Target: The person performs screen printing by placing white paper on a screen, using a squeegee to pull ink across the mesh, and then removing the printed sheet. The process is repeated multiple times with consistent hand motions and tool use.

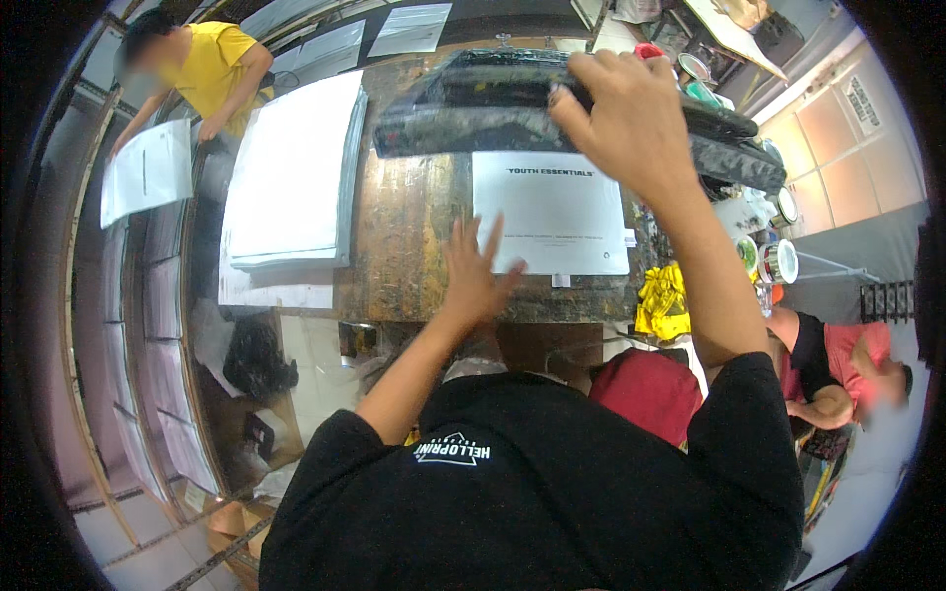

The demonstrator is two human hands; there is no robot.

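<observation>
A white printed sheet (pixel 552 202) lies on the worn wooden table in front of me, with dark lettering near its far edge. My left hand (pixel 476 271) is spread over the sheet's left edge, its fingers apart and slightly blurred. Beyond the sheet is a dark frame, which looks like a screen-printing frame (pixel 463 123), tilted up and smeared by motion. My right hand (pixel 631 123) is at the frame's near edge, fingers curled over it. What its fingertips touch is partly hidden. Small pale tabs (pixel 561 281) sit at the sheet's near and right edges.
A thick stack of white sheets (pixel 291 167) is on the left. Paint cans (pixel 778 261) and a yellow cloth (pixel 663 300) are at the right. A person in yellow (pixel 222 74) handles a sheet by the racks (pixel 163 364); another person in red (pixel 857 369) is at the right.
</observation>
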